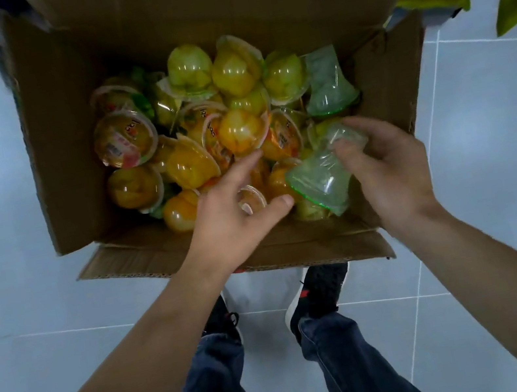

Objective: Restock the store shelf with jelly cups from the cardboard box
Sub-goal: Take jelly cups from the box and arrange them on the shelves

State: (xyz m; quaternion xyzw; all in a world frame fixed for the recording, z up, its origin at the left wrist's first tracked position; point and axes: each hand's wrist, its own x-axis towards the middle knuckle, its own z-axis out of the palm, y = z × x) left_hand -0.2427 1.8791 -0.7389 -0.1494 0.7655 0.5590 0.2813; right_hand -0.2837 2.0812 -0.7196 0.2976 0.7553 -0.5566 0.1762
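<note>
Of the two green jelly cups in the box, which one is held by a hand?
The nearer green cup, gripped by the right hand. The other green cup lies untouched farther back.

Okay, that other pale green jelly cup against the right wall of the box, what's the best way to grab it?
Grip the pale green cup round its narrow upper body, coming from above. It lies tilted with its wide green rim lower down among the yellow cups, so the slim end is the free part. The left hand looks free; the right hand already grips another green cup.
</note>
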